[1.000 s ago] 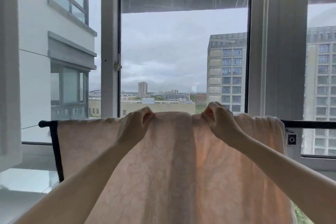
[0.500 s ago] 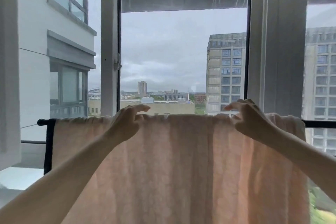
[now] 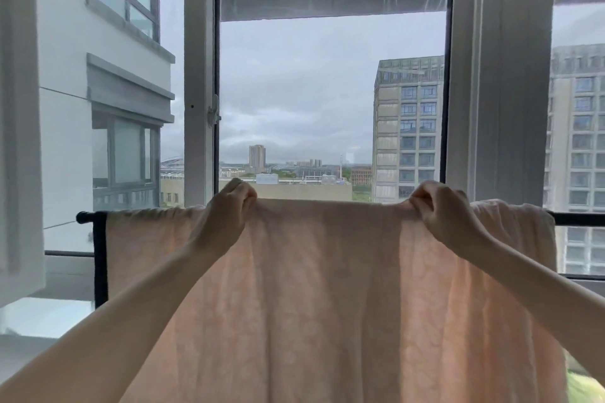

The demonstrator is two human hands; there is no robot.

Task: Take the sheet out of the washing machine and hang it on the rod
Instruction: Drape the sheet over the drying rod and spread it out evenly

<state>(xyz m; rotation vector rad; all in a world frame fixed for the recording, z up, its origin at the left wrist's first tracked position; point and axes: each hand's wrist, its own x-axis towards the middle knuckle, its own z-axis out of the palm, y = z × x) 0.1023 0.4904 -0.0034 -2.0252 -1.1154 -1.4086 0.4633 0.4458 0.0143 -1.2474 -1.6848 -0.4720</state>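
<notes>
Where both hands hovered open half a second ago, left hand (image 3: 229, 216) and right hand (image 3: 442, 213) now pinch the sheet (image 3: 327, 288) draped over the rod (image 3: 579, 218) (spreading, likely final adjustment).

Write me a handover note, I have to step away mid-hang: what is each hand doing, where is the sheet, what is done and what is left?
Left hand: grips the top fold of the sheet, fingers curled.
Right hand: pinches the same fold further right.
The pink sheet is draped over the black rod in front of the window frame, stretched flat between the hands; it bunches near each end.
Done: sheet is out of the washer and on the rod.
Left: probably smooth the bunched ends, then let go.
</notes>
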